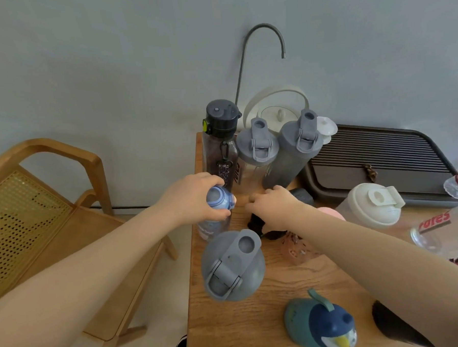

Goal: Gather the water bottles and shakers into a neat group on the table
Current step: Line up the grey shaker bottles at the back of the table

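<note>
My left hand grips the blue lid of a clear blue-lidded bottle at the table's left edge. My right hand is closed over something black beneath it; what it holds is hidden. Behind them stand a dark bottle with a black cap and two grey-lidded shakers in a row. A large grey-lidded shaker stands nearest me. A pink bottle sits under my right forearm. A white-lidded shaker is to the right, and a penguin bottle lies at the front.
A dark slatted tea tray fills the back right of the wooden table. A white kettle and a curved grey spout are at the wall. A cane chair stands left. Clear red-labelled bottles are at the right edge.
</note>
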